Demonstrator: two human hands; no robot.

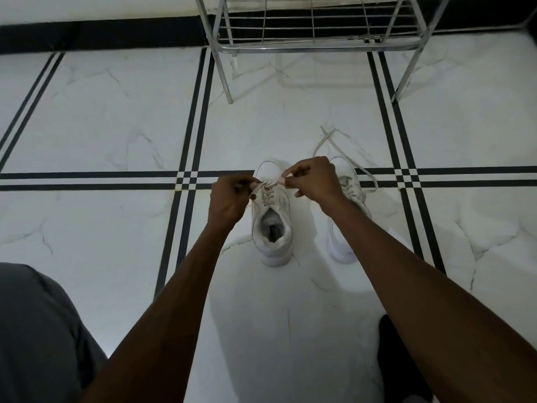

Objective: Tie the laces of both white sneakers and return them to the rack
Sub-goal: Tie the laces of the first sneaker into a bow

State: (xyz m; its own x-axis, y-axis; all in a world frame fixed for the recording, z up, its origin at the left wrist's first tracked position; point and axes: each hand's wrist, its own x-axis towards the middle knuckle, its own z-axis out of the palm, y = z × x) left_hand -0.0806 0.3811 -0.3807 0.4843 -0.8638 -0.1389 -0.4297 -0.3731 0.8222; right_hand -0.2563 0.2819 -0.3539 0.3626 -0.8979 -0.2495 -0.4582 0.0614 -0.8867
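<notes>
Two white sneakers stand on the marble floor with toes pointing away from me. Over the left sneaker point(271, 228), my left hand point(229, 200) pinches one lace end and my right hand point(312, 180) pinches the other, pulling them apart above the tongue. The right sneaker point(347, 196) is partly hidden behind my right forearm; its loose laces point(328, 141) trail out on the floor past its toe. The metal wire rack point(313, 33) stands beyond the shoes at the top of the view.
The white marble floor point(116, 117) carries black double stripes crossing left and right of the shoes. My grey-clad knee point(37, 330) fills the lower left. A dark shape point(398, 359) lies under my right forearm. A black skirting band point(101, 36) runs along the wall.
</notes>
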